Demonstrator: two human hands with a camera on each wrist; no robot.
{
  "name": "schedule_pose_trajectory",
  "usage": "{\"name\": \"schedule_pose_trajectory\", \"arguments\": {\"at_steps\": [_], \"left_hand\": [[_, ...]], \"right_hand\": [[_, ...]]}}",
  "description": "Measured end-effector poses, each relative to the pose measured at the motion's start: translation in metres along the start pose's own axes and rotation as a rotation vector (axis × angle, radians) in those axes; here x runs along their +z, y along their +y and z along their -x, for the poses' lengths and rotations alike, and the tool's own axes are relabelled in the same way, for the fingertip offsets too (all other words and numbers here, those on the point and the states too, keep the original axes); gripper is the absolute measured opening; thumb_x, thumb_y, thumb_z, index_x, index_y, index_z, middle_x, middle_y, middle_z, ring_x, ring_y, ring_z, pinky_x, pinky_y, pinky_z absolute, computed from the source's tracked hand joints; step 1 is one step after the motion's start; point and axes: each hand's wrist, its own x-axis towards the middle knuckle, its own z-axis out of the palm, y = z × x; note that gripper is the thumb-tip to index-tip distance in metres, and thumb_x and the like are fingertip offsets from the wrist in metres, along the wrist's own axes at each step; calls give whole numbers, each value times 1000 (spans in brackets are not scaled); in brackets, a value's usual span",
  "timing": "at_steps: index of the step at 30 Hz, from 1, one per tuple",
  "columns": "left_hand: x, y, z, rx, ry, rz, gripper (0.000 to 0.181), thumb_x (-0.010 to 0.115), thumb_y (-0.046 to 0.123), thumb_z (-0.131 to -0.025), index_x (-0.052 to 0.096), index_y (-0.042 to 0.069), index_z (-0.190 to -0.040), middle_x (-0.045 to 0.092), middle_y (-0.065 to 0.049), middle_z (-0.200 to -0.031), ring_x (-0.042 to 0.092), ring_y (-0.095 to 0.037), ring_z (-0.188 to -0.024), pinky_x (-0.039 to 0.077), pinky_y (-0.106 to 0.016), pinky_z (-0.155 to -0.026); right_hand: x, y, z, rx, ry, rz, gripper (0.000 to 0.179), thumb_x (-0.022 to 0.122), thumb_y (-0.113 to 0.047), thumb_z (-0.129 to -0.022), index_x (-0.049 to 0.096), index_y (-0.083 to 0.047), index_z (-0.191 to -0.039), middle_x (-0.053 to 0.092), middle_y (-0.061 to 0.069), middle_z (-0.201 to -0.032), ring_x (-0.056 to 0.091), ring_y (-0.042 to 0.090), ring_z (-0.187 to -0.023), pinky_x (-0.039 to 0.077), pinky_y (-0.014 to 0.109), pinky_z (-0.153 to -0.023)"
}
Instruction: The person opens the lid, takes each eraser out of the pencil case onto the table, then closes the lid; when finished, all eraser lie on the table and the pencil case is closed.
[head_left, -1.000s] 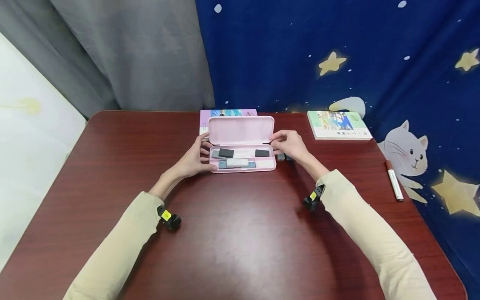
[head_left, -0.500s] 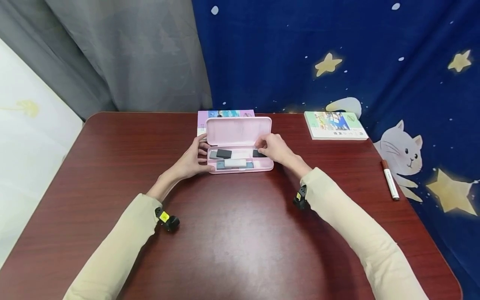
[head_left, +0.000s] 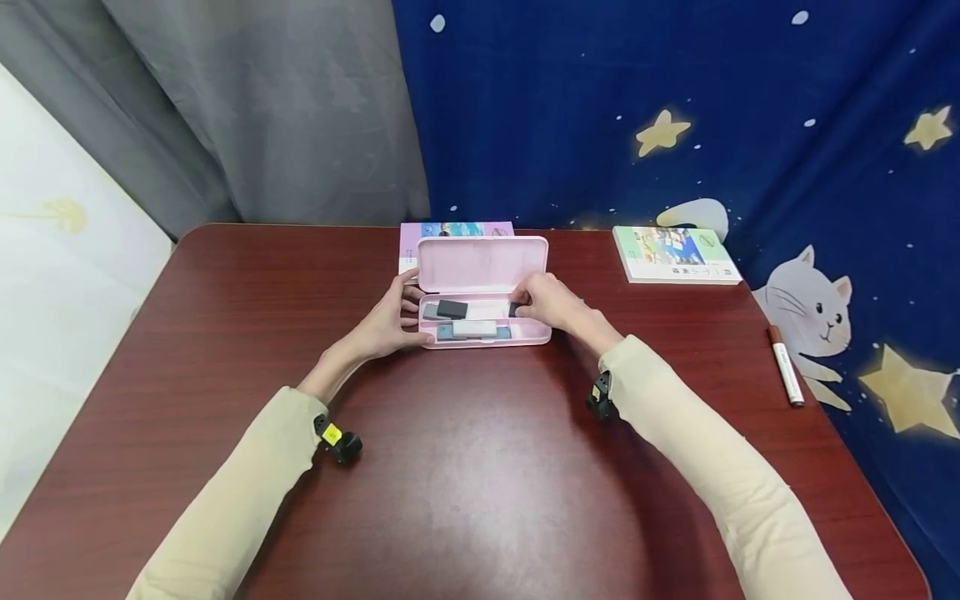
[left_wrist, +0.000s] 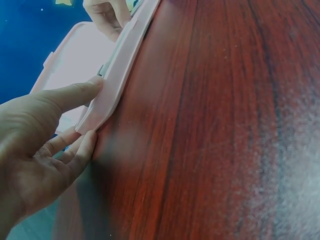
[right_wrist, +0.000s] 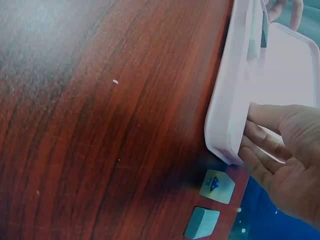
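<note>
An open pink pencil case [head_left: 483, 265] lies on the table, its lid raised at the back. My left hand [head_left: 386, 317] holds its left end, thumb at the front corner and fingertips low on the end wall [left_wrist: 117, 75]. My right hand [head_left: 551, 300] reaches into the right end, thumb and bent fingers pinching a dark block like an eraser [head_left: 513, 309], mostly hidden by the hand. A second dark block [head_left: 452, 309] lies over a grey one in the back left compartment. In front, a white block [head_left: 474, 328] lies across a blue strip [head_left: 504, 332].
Beyond the case's right end, a pale block with a blue mark [right_wrist: 218, 187] and a teal block [right_wrist: 202, 222] lie on the table. Behind the lid is a purple book [head_left: 408, 250]; a green-edged book [head_left: 678, 254] and a brown-capped marker [head_left: 786, 365] lie to the right.
My right hand has moved left from the case's right hinge corner into the right compartment, and its fingers have come down over the dark block. My left hand stays on the case.
</note>
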Motion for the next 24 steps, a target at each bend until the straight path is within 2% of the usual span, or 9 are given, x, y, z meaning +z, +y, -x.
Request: {"name": "schedule_pose_trajectory", "arguments": {"at_steps": [4, 9, 18, 21, 24], "left_hand": [[1, 0, 0, 0, 0, 5, 105, 78, -13, -71, 6, -7, -148, 33, -38, -131, 42, -50, -113, 42, -58, -96], [1, 0, -1, 1, 3, 10, 105, 78, -13, -70, 6, -8, -147, 34, -38, -129, 42, -50, -112, 42, -59, -96], [1, 0, 0, -8, -7, 0, 105, 78, -12, -71, 6, -8, -147, 34, -38, -130, 43, -51, -112, 42, -57, -97], [1, 0, 0, -6, -11, 3, 104, 77, -12, -72, 6, -8, -147, 33, -38, -130, 43, -51, -113, 42, -57, -97], [0, 1, 0, -4, -11, 10, 104, 77, -12, -72, 6, -8, -147, 33, -38, -130, 43, -51, -113, 42, -58, -97]], "right_hand": [[0, 1, 0, -24, 2, -14, 17, 74, 1, -80, 75, -2, -97, 70, 9, -86, 62, 21, -82, 52, 35, -78], [1, 3, 1, -3, 24, -64, 15, 75, 2, -79, 72, -3, -94, 68, 7, -84, 59, 20, -81, 51, 34, -78], [3, 3, 4, 41, 65, -66, 14, 76, -6, -82, 71, -12, -93, 67, 0, -86, 61, 16, -82, 49, 36, -74], [2, 6, 4, 21, 121, -137, 15, 74, -2, -83, 71, -9, -96, 65, 3, -84, 59, 19, -79, 50, 33, -70], [2, 8, 5, 22, 170, -271, 17, 69, 3, -85, 71, -4, -100, 63, 10, -85, 59, 23, -75, 55, 30, -62]]}}
